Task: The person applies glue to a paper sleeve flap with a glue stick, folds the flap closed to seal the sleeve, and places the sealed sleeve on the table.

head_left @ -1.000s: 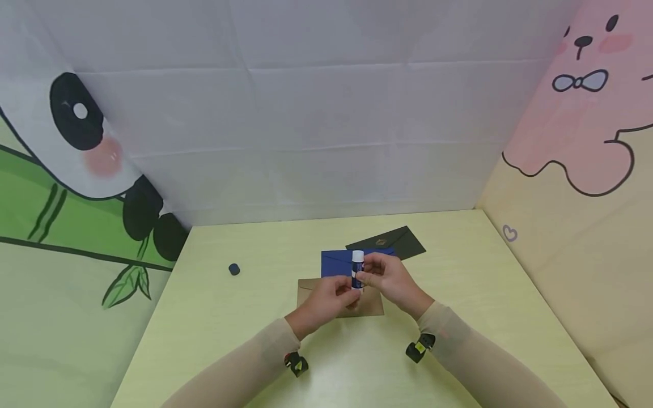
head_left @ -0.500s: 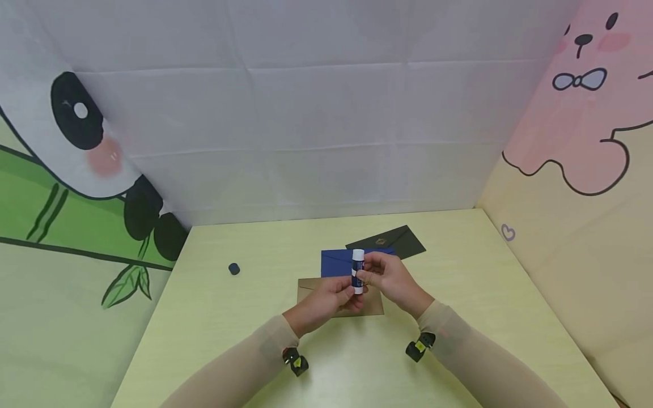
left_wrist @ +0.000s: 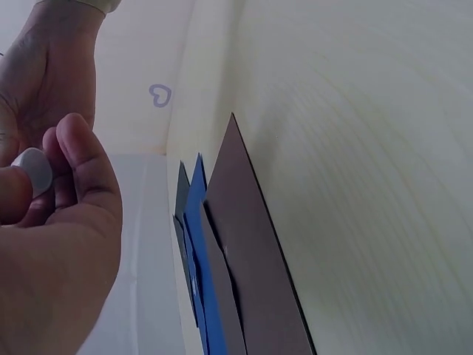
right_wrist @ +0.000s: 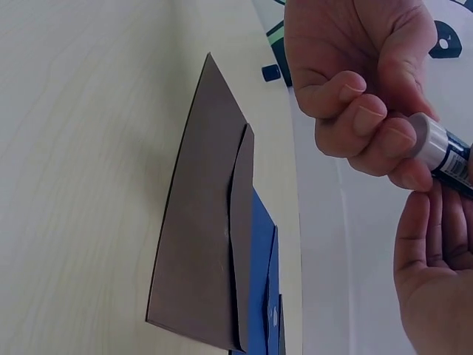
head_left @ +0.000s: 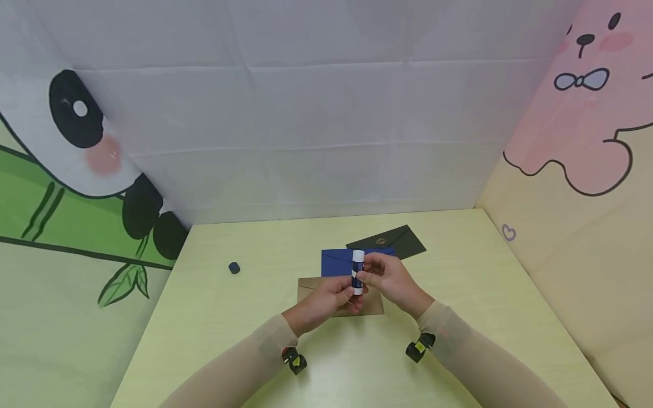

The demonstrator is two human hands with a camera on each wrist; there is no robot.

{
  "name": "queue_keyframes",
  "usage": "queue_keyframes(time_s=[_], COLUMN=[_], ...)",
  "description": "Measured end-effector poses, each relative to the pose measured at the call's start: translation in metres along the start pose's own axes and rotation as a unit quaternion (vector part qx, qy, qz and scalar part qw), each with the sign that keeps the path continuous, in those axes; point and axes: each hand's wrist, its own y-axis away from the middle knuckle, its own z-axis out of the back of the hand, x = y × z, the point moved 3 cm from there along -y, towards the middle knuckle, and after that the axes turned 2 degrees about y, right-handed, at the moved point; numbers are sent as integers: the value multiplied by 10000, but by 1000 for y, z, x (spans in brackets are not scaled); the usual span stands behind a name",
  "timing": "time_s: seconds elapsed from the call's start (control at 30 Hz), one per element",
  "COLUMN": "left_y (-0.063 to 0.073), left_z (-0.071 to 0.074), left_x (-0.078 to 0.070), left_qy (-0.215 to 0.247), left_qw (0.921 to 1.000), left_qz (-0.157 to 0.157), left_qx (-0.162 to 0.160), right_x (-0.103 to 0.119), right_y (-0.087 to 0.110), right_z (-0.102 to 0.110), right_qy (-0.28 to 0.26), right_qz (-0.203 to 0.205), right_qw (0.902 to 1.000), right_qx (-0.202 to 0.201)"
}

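Observation:
Both hands hold a glue stick (head_left: 358,272) with a dark blue label upright above the envelopes, its white top uncovered. The left hand (head_left: 321,303) pinches its white base (right_wrist: 431,140) between thumb and fingers. Around the labelled body curl the thumb and fingers of the right hand (head_left: 393,280). Under the hands lies a brown envelope (head_left: 309,286), partly hidden by the left hand. A blue envelope (head_left: 334,262) lies behind it, and a black envelope (head_left: 408,241) with a gold mark is farthest back. In the left wrist view the base (left_wrist: 35,171) shows in the left fingers.
A dark blue cap (head_left: 234,268) sits on the pale wooden table (head_left: 204,328), well left of the envelopes. White cloth (head_left: 316,113) hangs behind the table, with printed cartoon cloths at both sides. A small camera is strapped at each wrist.
The left fingers have shifted slightly at the base of the glue stick, showing more of its white end. The right hand and the envelopes keep their places.

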Motion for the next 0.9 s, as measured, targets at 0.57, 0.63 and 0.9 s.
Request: queue_keyframes(time_s=[0.57, 0.63, 0.9], left_y=[-9, -9, -9], left_z=[1, -1, -13], left_x=[4, 4, -7], left_qy=[-498, -791, -2053], left_qw=[9980, 9938, 9537], left_qz=[-88, -132, -312], left_qx=[-370, -769, -2175], right_x=[-11, -13, -17], right_y=[-3, -3, -5], right_z=[11, 12, 15], right_qy=[76, 75, 30], right_qz=[103, 90, 98], right_qw=[9999, 9999, 9999], right_qx=[16, 27, 18])
